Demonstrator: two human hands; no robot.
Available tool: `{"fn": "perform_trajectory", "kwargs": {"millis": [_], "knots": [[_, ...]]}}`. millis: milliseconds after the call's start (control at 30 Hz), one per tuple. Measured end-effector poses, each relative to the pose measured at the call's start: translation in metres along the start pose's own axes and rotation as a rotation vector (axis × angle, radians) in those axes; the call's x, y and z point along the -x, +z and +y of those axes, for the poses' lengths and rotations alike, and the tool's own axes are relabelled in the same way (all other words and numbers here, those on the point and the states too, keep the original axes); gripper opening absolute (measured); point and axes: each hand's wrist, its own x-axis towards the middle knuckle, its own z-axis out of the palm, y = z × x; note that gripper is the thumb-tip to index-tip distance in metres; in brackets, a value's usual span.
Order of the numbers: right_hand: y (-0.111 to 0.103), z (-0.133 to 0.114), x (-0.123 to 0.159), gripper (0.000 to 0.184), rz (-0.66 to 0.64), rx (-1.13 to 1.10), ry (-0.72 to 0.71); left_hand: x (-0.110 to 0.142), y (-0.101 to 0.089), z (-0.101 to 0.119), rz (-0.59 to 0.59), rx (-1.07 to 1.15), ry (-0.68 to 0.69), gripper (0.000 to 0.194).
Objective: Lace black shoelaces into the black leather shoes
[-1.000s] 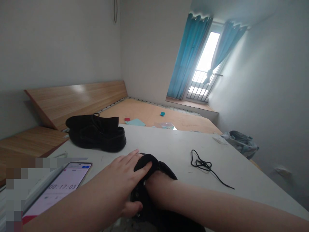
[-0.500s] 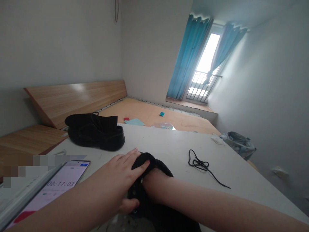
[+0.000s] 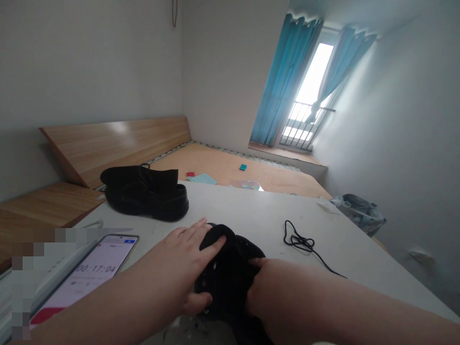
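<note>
My left hand clasps a black eyeleted shoe.
My right hand presses against its side; I cannot tell whether it grips.

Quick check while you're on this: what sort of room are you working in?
Most likely a small bedroom, perhaps a rented or sparsely furnished one: a wooden headboard stands at a bare wooden bed base, and blue curtains hang beside a railed balcony door.

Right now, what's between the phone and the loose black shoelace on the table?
In the head view, a black shoe lies between the phone and the shoelace, with the left hand and right hand on either side of the shoe.
</note>
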Motion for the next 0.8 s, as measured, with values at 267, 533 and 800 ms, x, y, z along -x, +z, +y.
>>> {"fn": "perform_trajectory", "kwargs": {"millis": [267,533,800], "knots": [[-0.016,-0.004,0.015,0.018,-0.162,0.018,-0.103,0.001,-0.003,0.002,0.004,0.030,-0.022,0.085],[-0.004,0.014,0.016,0.018,-0.126,-0.172,-0.199,0.000,-0.006,0.003,-0.065,-0.020,-0.037,0.086],[0.019,0.018,0.013,0.008,-0.010,-0.253,-0.223,0.001,-0.001,0.001,0.046,0.029,-0.002,0.082]]}}
